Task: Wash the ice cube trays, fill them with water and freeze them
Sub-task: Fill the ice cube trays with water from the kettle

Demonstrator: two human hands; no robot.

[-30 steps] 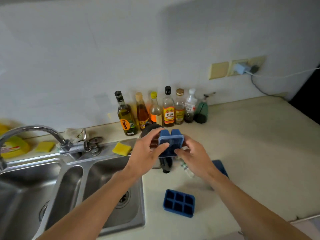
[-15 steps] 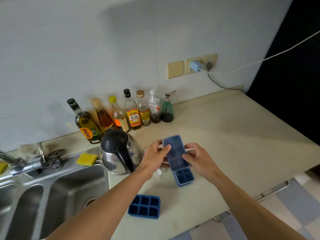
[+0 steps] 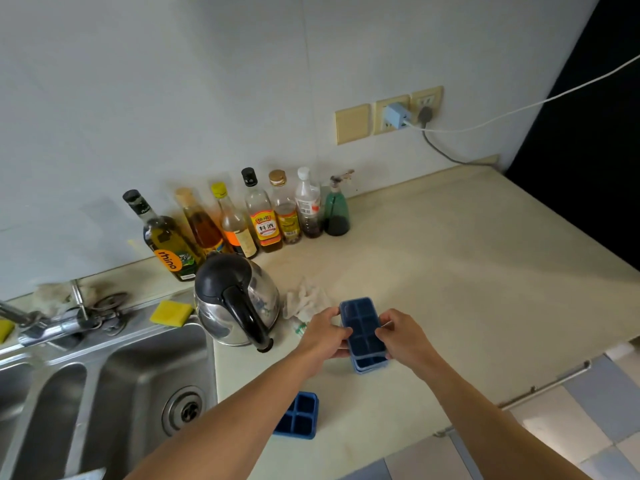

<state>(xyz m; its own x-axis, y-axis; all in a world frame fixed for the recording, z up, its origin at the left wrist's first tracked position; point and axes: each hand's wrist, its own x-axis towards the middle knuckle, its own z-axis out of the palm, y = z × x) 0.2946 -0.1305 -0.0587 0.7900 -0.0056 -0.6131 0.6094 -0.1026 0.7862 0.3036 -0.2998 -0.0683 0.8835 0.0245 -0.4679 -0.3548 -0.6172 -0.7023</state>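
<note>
A blue ice cube tray [image 3: 362, 325] sits on top of a second blue tray [image 3: 370, 364] on the beige counter [image 3: 467, 289], near its front edge. My left hand [image 3: 323, 336] grips the top tray's left side and my right hand [image 3: 407, 339] grips its right side. A third blue tray [image 3: 300, 415] lies nearer the counter's front edge, partly hidden behind my left forearm. The steel double sink [image 3: 114, 393] with its faucet [image 3: 52, 325] is at the left.
A steel kettle with a black handle [image 3: 239, 301] stands just left of my hands. A crumpled white cloth [image 3: 306, 299] lies behind them. Several bottles [image 3: 263, 216] line the wall. A yellow sponge [image 3: 170, 312] rests on the sink rim. A cable runs from the wall sockets [image 3: 403, 114].
Both hands have lowered the top tray onto the second tray and squared it up. The view has swung right and down, so the sink sits further left.
</note>
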